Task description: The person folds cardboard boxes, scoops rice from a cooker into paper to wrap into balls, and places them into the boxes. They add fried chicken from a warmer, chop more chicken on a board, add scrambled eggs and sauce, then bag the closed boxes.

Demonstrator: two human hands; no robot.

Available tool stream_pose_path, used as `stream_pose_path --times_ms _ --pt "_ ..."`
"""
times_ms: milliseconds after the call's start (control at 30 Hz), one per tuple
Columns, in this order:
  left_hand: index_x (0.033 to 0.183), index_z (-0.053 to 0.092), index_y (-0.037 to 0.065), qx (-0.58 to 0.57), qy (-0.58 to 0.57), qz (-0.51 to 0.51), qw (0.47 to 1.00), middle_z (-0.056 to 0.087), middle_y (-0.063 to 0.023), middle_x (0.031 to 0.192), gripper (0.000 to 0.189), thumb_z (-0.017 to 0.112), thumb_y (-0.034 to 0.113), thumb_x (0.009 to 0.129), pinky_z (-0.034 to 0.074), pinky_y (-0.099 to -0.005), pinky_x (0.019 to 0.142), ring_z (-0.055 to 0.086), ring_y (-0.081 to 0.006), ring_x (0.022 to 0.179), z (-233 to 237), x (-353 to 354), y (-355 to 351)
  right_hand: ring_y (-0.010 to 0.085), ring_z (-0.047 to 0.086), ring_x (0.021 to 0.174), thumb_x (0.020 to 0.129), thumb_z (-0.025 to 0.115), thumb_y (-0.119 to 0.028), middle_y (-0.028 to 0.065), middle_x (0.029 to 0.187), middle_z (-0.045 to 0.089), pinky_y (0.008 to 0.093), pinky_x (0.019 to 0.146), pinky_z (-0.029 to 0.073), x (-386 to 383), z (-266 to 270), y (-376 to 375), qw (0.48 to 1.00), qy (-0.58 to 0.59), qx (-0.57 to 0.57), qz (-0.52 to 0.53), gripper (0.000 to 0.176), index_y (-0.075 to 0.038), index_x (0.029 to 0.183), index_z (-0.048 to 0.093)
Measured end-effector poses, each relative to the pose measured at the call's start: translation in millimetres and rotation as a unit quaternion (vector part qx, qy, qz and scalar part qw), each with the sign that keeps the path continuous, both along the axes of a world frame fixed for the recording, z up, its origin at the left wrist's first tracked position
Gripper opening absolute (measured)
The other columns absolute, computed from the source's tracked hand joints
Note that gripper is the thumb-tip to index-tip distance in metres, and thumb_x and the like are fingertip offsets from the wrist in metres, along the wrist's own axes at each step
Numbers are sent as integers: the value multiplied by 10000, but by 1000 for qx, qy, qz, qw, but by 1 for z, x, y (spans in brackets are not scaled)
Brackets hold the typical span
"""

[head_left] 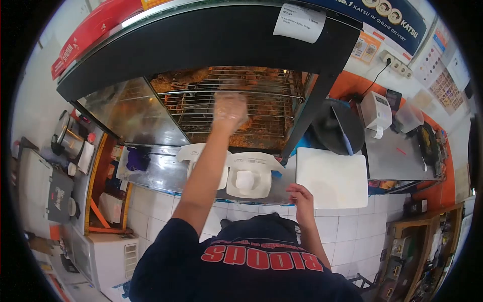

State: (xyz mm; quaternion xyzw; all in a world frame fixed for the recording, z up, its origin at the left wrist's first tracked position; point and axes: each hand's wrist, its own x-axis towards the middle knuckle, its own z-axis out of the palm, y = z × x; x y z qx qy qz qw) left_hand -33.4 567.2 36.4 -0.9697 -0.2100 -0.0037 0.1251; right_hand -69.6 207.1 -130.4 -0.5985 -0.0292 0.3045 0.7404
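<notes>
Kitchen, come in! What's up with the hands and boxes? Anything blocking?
Left hand inside cabinet, blurred, grip unclear. Right hand looks empty, near board. White mound in open box. Left arm partly hides second box.

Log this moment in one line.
left hand: gloved, at cabinet racks, grip unclear | right hand: bare, beside white board | two boxes: lids open, white mound in one

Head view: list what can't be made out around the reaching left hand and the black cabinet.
- Left hand: blurred in the head view; whether it holds anything can't be told.
- Left white box: in the head view, the left forearm covers its inside.
- Fried food: in the head view, rack wires and the hand hide parts; pieces can't be counted.
</notes>
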Motion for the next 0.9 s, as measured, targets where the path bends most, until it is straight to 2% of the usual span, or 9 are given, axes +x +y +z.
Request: stream_pose_path --times_ms 67,100,167,200,267,333,400,567,900 --pt "1310 648 169 -3 -92 -104 990 616 -157 1391 508 690 104 808 491 -489 1056 605 -326 1270 -10 8 -25 110 601 785 886 579 -13 87 1036 715 248 695 478 4 -1 -5 1000 -8 -8 -15 330 12 1196 690" --pt "1310 648 169 -3 -92 -104 990 616 -157 1391 508 690 104 808 491 -489 1056 605 -326 1270 -17 13 -24 111 602 786 889 575 -18 88 1035 714 248 699 479 5 2 -8 1000 -6 -3 -20 326 11 1193 691" --pt "1350 633 279 -35 -222 -87 971 628 -149 1374 568 672 77 821 488 -461 1065 593 -328 1281 -35 30 -14 111 603 787 892 571 -24 89 1034 714 247 703 479 7 3 -12 1000 -5 2 -26 323 10 1189 692" --pt "1350 633 279 -34 -223 -88 970 628 -149 1374 568 672 77 821 488 -461 1065 593 -328 1281 -37 43 2 112 605 788 890 574 -29 91 1036 714 248 705 480 8 0 -13 1000 -5 7 -28 328 9 1194 690" --pt "1343 635 274 55 -140 -10 989 614 -145 1394 505 630 91 872 473 -445 1102 584 -326 1288 -31 72 44 113 606 789 887 577 -34 93 1037 715 249 708 480 9 -8 -14 999 -5 13 -34 333 7 1199 687" --pt "1263 667 148 -75 -58 0 996 606 -114 1418 327 612 175 941 487 -443 1095 607 -297 1263 38 68 32 114 583 729 870 575 -20 100 1012 708 250 664 478 5 -16 -16 998 1 16 -53 328 9 1177 687" --pt "1267 662 141 -90 -117 -3 989 608 -113 1413 328 603 199 950 483 -440 1097 605 -293 1264 40 87 53 112 589 733 870 578 -22 100 1014 709 247 666 478 -1 -12 -15 999 7 2 -49 327 6 1176 688" --pt "1278 651 121 -165 -273 -46 947 613 -111 1401 344 580 259 971 475 -433 1101 600 -282 1266 6 116 86 105 605 747 880 579 -33 94 1023 716 239 670 480 -3 -14 -12 998 26 -26 -47 312 -5 1169 692" --pt "1300 629 81 -298 -387 -108 866 624 -106 1378 422 535 378 1014 457 -418 1109 590 -259 1272 -29 127 84 96 610 744 890 580 -49 85 1007 727 241 666 486 -4 -20 1 999 19 -16 -44 287 -13 1150 696"
